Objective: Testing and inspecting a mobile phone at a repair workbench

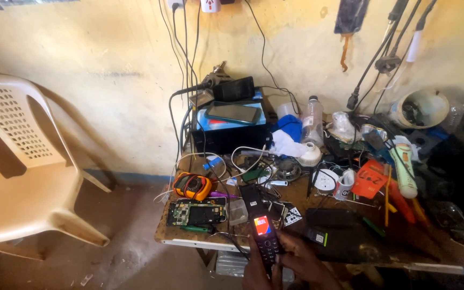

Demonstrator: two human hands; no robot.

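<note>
Clutter is crowding your workbench (pixel 200 239) right to its front edge; open floor is lying left, by the plastic chair (pixel 25 177). You are gripping a keypad phone (pixel 265 241) with both hands, left hand (pixel 256 268) and right hand (pixel 307 263) closing around its lower half, screen glowing just past the edge.

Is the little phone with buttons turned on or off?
On. The keypad phone, held in both hands, has a screen glowing bright orange-red, and the buttons below look faintly lit.

black keypad phone (pixel 265 240) with a red-orange lit screen, orange-and-black multimeter (pixel 191 186), green circuit board (pixel 196 213), cream plastic chair (pixel 23 161), pale yellow wall (pixel 108 64).
</note>
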